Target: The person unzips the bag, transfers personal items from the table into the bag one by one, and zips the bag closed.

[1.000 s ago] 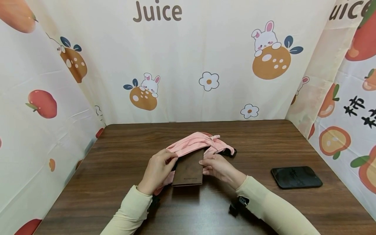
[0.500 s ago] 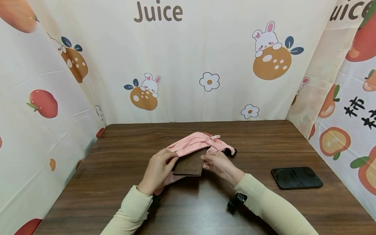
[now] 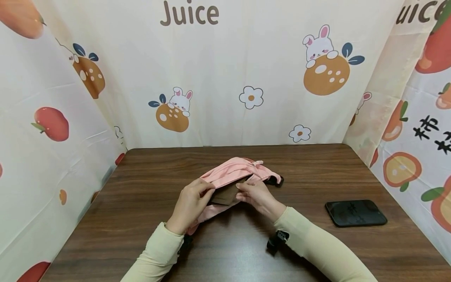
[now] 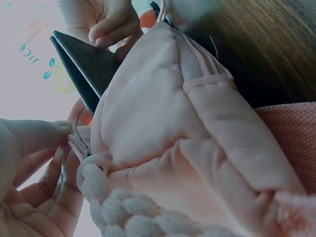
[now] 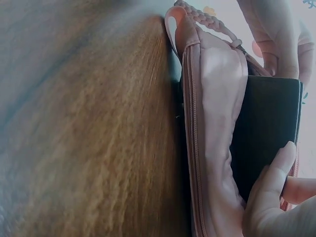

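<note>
A pink zippered bag [image 3: 232,170] lies on the table, its mouth towards me. Inside that mouth sits most of a flat brown folding wallet [image 3: 224,194]; one end still shows. My left hand [image 3: 190,201] pinches the bag's upper opening edge, near the zipper end in the left wrist view. With thumb and fingers my right hand [image 3: 258,196] pinches the wallet's right edge. The right wrist view shows the thumb on the wallet's dark face [image 5: 269,113]. A thick braided cord [image 4: 143,215] hangs from the bag. The wallet's inner end is hidden in the bag.
A black phone [image 3: 356,213] lies face up on the right of the brown wooden table [image 3: 158,168]. Printed curtains [image 3: 218,70] stand along the back and both sides. A black strap end [image 3: 274,181] pokes out behind the bag's right end.
The wallet has slid away from me, deeper into the bag, and less of it shows. My right hand has moved with it, slightly up and left. The left hand stays in place.
</note>
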The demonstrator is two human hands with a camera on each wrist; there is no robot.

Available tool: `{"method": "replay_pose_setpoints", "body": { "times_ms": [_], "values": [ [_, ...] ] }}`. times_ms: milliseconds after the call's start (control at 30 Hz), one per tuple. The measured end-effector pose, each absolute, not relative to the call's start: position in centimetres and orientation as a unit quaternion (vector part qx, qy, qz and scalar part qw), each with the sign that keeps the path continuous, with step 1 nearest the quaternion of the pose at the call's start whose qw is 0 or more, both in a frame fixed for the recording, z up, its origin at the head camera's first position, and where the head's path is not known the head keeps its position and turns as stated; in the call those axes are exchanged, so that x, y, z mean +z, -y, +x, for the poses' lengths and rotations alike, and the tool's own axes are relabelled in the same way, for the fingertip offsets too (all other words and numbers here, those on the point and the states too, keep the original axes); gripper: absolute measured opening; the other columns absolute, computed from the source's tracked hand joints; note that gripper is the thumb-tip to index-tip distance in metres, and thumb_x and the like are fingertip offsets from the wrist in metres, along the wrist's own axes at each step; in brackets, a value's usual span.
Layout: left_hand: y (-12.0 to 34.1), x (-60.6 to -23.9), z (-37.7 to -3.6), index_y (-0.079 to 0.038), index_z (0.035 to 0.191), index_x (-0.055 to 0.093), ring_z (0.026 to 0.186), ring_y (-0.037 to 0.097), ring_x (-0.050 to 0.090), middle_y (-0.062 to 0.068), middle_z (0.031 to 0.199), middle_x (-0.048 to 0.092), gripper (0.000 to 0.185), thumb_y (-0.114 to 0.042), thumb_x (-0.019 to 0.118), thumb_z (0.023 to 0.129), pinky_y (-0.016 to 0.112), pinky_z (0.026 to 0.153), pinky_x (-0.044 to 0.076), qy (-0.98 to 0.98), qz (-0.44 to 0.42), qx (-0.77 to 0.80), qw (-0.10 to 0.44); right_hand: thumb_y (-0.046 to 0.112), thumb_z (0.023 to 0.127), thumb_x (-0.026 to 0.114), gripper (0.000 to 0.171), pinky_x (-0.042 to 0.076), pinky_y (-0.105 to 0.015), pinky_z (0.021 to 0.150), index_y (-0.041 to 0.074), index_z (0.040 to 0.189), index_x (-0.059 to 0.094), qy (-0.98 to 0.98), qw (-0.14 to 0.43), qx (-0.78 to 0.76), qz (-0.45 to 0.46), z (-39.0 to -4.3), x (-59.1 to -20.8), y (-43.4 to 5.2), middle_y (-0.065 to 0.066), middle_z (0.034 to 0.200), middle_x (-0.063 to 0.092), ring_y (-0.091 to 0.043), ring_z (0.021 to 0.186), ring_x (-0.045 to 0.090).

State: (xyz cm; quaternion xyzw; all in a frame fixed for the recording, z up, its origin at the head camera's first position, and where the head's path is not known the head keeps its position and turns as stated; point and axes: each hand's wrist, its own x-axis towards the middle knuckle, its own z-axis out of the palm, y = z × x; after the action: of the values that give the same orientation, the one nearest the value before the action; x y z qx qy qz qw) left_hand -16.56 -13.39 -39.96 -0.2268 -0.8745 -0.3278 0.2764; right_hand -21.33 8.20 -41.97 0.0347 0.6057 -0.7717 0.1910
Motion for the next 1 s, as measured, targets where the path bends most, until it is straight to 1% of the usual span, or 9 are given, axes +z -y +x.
{"method": "replay_pose_setpoints", "body": {
  "times_ms": [167, 300, 400, 567, 667, 733, 767, 867, 1000],
  "values": [
    [13.4, -40.1, -16.6, -0.009, 0.086, 0.076, 0.074, 0.008, 0.064, -0.001, 0.083, 0.068, 0.008, -0.003, 0.078, 0.080, 0.026, 0.066, 0.052, 0.872, -0.228, -0.331, 0.279, -0.001, 0.094, 0.055, 0.014, 0.056, -0.020, 0.063, 0.004, 0.081, 0.056, -0.592, 0.209, -0.778, 0.031, -21.3, -41.9, -8.2, -0.002, 0.071, 0.060, -0.010, 0.060, 0.066],
    [13.4, -40.2, -16.7, -0.008, 0.086, 0.076, 0.074, 0.009, 0.064, -0.001, 0.083, 0.068, 0.008, -0.003, 0.077, 0.081, 0.026, 0.066, 0.053, 0.871, -0.230, -0.332, 0.280, -0.003, 0.094, 0.055, 0.015, 0.057, -0.021, 0.066, 0.005, 0.081, 0.059, -0.582, 0.220, -0.782, 0.025, -21.3, -41.8, -8.2, -0.003, 0.073, 0.062, -0.011, 0.064, 0.067],
    [13.4, -40.1, -16.6, -0.009, 0.087, 0.076, 0.074, 0.009, 0.064, -0.001, 0.083, 0.068, 0.009, -0.002, 0.077, 0.081, 0.026, 0.066, 0.053, 0.871, -0.231, -0.332, 0.279, -0.003, 0.094, 0.056, 0.019, 0.057, -0.020, 0.066, 0.006, 0.078, 0.060, -0.579, 0.216, -0.786, 0.028, -21.3, -41.8, -7.9, -0.003, 0.072, 0.063, -0.010, 0.064, 0.068],
    [13.3, -40.1, -16.6, -0.009, 0.087, 0.076, 0.073, 0.008, 0.062, -0.002, 0.082, 0.068, 0.009, -0.002, 0.077, 0.081, 0.024, 0.065, 0.051, 0.871, -0.232, -0.333, 0.278, -0.004, 0.093, 0.057, 0.017, 0.057, -0.020, 0.067, 0.004, 0.078, 0.059, -0.577, 0.200, -0.791, 0.040, -21.4, -41.9, -7.1, -0.005, 0.070, 0.063, -0.010, 0.064, 0.068],
    [13.3, -40.2, -16.6, -0.009, 0.087, 0.076, 0.072, 0.007, 0.061, -0.002, 0.082, 0.067, 0.009, -0.002, 0.077, 0.081, 0.023, 0.064, 0.050, 0.870, -0.231, -0.333, 0.279, -0.004, 0.093, 0.057, 0.010, 0.057, -0.020, 0.066, 0.000, 0.084, 0.058, -0.580, 0.190, -0.791, 0.049, -21.6, -42.0, -6.4, -0.005, 0.068, 0.064, -0.010, 0.063, 0.068],
    [13.3, -40.2, -16.6, -0.009, 0.087, 0.076, 0.072, 0.007, 0.061, -0.002, 0.081, 0.067, 0.009, -0.002, 0.077, 0.081, 0.023, 0.064, 0.050, 0.870, -0.231, -0.333, 0.280, -0.004, 0.093, 0.057, 0.002, 0.057, -0.020, 0.066, -0.005, 0.091, 0.058, -0.585, 0.184, -0.788, 0.051, -21.7, -42.1, -6.0, -0.005, 0.067, 0.066, -0.010, 0.061, 0.069],
    [13.2, -40.1, -16.6, -0.009, 0.087, 0.076, 0.072, 0.007, 0.061, -0.002, 0.081, 0.067, 0.009, -0.002, 0.077, 0.081, 0.024, 0.064, 0.050, 0.870, -0.231, -0.334, 0.280, -0.004, 0.093, 0.057, 0.005, 0.057, -0.021, 0.065, -0.007, 0.096, 0.059, -0.588, 0.180, -0.787, 0.050, -21.8, -42.2, -5.8, -0.005, 0.067, 0.066, -0.010, 0.061, 0.069],
    [13.2, -40.1, -16.5, -0.010, 0.086, 0.075, 0.074, 0.008, 0.062, -0.002, 0.082, 0.067, 0.009, -0.002, 0.077, 0.081, 0.025, 0.065, 0.051, 0.870, -0.233, -0.332, 0.280, -0.004, 0.092, 0.057, 0.020, 0.058, -0.023, 0.066, -0.012, 0.111, 0.058, -0.595, 0.168, -0.785, 0.043, -21.8, -42.4, -5.2, -0.006, 0.072, 0.069, -0.010, 0.062, 0.069],
    [13.2, -40.2, -16.6, -0.011, 0.087, 0.075, 0.076, 0.008, 0.063, -0.003, 0.082, 0.068, 0.008, -0.004, 0.075, 0.083, 0.026, 0.066, 0.052, 0.871, -0.236, -0.331, 0.278, -0.004, 0.092, 0.056, 0.029, 0.059, -0.027, 0.070, -0.013, 0.120, 0.056, -0.594, 0.155, -0.789, 0.041, -21.9, -42.6, -4.4, -0.013, 0.087, 0.073, -0.013, 0.069, 0.071]
  ]
}}
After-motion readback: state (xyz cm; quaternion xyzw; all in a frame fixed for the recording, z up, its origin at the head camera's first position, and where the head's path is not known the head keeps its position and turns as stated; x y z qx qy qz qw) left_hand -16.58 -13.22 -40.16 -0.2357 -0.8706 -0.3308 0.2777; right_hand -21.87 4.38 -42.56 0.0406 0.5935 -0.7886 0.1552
